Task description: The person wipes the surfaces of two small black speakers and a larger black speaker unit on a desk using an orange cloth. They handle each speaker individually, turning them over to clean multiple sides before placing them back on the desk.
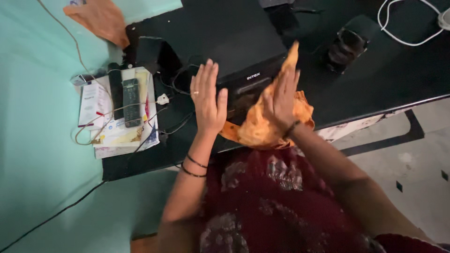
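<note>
**A:** Looking down at a black bench (375, 89) pushed against a pale green wall (37, 140), with grey floor (422, 178) showing off its right edge. What's on top?

**B:** A black box-shaped speaker unit (225, 37) sits mid-bench, close to the front edge. The left hand (207, 100) lies flat and open against its front left corner, fingers straight. The right hand (280, 100) is open too, palm pressing an orange cloth (262, 129) onto the unit's front face; the cloth spills down over the bench edge.

**A:** And the crowding?

**B:** Tight on the left: a stack of papers (105, 133) lies in the corner by the wall with a dark remote (131, 102) on it, and black cables (176, 124) loop between the papers and the unit. Another orange cloth (98, 18) lies at the far left.

**A:** Right side?

**B:** Roomier. A small dark object (347, 47) stands beyond the right hand, a white cable (408, 33) curls at the far corner, and bare bench runs between them.
</note>
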